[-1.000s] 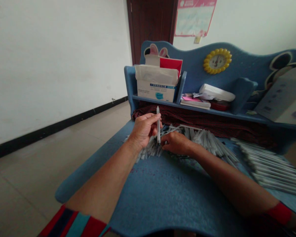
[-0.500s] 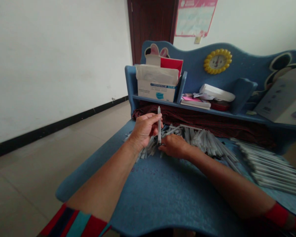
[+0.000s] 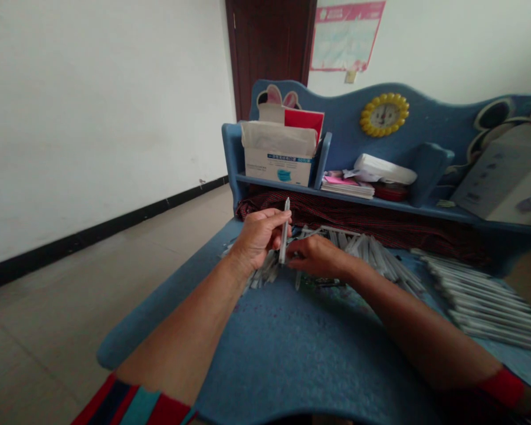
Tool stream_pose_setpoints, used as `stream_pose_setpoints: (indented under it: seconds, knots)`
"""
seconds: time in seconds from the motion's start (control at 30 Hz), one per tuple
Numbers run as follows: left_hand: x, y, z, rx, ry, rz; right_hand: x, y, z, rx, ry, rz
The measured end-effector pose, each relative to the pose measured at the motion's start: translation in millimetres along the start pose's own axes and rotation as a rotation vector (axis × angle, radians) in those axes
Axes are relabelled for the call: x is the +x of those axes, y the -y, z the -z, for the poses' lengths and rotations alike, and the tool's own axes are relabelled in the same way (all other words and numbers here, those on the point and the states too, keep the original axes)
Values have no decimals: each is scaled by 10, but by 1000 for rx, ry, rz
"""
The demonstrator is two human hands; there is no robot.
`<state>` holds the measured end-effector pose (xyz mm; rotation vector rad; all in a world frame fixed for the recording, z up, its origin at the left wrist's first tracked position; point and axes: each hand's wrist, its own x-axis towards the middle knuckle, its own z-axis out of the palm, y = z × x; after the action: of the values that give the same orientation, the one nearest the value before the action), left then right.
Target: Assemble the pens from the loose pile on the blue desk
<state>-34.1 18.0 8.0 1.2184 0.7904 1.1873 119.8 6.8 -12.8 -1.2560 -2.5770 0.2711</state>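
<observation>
Pinching one slim pale grey pen (image 3: 284,235) nearly upright in left hand (image 3: 259,235), near far left edge of blue desk (image 3: 292,354), with right hand (image 3: 316,257) curled at its lower tip, grip unclear, beside pile (image 3: 376,254) of similar pens, too many to count

Our left hand (image 3: 259,236) and right hand (image 3: 316,257) are bare. At the desk's (image 3: 292,354) near edge, our left sleeve (image 3: 133,404) is striped red, navy and teal; our right sleeve (image 3: 508,385) is red.

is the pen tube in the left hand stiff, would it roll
Probably stiff: the pen tube stands straight, pinched partway up by the left hand. Slim, round, it likely rolls, though the fuzzy desk may slow it.
</observation>
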Motion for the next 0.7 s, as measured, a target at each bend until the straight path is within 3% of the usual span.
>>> stream_pose_setpoints:
  seconds: [0.1,0.27,0.5,0.7]
  knots:
    - [-20,-16,-1,52,71,41,-63,-155,136,330,-92,-54]
    - [-71,-19,-29,165,216,119,-319,-336,359,769,-91,-169]
    - [-147,-7,-125,308,417,240,-632,-560,519,968,-239,-183]
    - [-183,-4,-201,363,486,259,-653,-578,577,1040,-187,-161]
